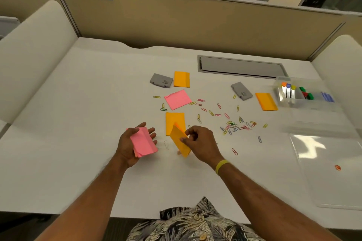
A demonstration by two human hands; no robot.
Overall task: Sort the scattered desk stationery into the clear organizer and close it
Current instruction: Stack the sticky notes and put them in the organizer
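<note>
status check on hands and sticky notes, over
Left hand holds pink pad; right hand pinches orange pad. Clear organizer open, far right. Paper clips scattered between.

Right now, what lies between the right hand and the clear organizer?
Head view: a scatter of paper clips, then an orange notepad lying just short of the organizer.

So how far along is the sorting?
Early. Done: the clear organizer holds capped tubes and green and red items. In hand: the left hand holds a pink pad, the right hand pinches an orange pad. Left: the loose orange pads, a second pink pad, two grey boxes, the scattered paper clips, then the lid, lying off the organizer.
</note>
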